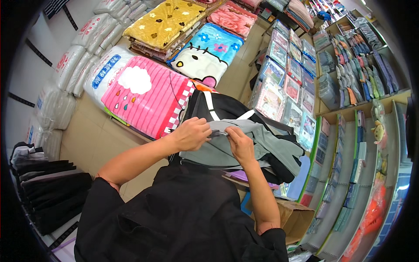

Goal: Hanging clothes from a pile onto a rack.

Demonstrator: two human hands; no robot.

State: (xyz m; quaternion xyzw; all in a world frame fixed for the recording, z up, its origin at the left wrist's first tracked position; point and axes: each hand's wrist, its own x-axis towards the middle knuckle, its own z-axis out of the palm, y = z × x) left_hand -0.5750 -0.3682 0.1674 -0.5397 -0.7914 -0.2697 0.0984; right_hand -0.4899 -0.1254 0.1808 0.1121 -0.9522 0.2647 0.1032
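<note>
A grey garment (226,154) lies over black garments (226,104) with white stripes, on a stack before me. My left hand (193,134) is closed on a dark strip, which looks like a clip or drawstring, just above the grey cloth. The strip's other end, with a pale tip, is pinched between thumb and fingers of my right hand (240,144). Both hands are over the grey garment, a short way apart. The fingertips of my left hand are partly hidden by its knuckles. Beside the garments, to the left, lies a pink folded blanket (144,95) with a white cloud.
Folded blankets, one yellow (167,23) and one blue (212,42), lie beyond. Wrapped white bundles (98,29) are stacked at the left. Packaged textiles (275,72) cover a table at the right, near shelves (340,193). A cardboard box (296,219) stands by my right elbow; black garments (59,193) are at lower left.
</note>
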